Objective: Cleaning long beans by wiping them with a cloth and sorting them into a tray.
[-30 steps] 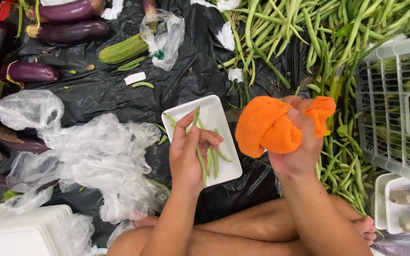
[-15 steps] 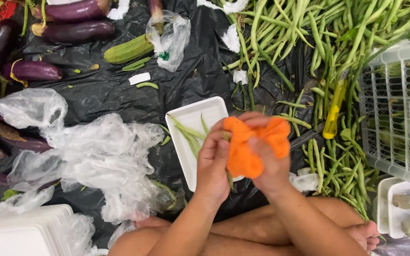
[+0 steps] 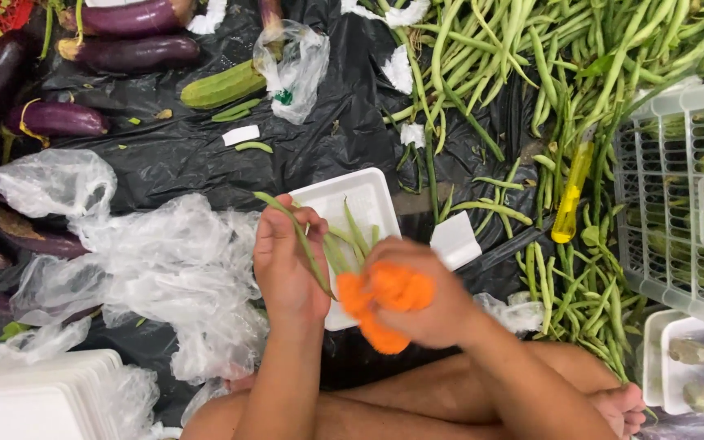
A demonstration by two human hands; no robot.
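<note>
My left hand (image 3: 287, 265) holds a long green bean (image 3: 297, 240) over the left edge of a white foam tray (image 3: 364, 195) that lies on black plastic sheeting. Several green beans (image 3: 350, 240) lie in the tray. My right hand (image 3: 425, 301) grips an orange cloth (image 3: 385, 305) bunched over the tray's near end, touching my left hand. My bare legs (image 3: 450, 407) are crossed below.
A big heap of green beans (image 3: 580, 73) covers the upper right, with a yellow-handled tool (image 3: 572, 195) on it. A white plastic crate (image 3: 686, 187) stands at right. Clear plastic bags (image 3: 156, 269) lie left, purple eggplants (image 3: 116, 37) and a cucumber (image 3: 222, 85) farther back. Stacked foam trays (image 3: 34, 399) sit lower left.
My right hand carried the orange cloth down and leftward from beside the tray to over its near end. My left hand lifted off the tray holding one bean.
</note>
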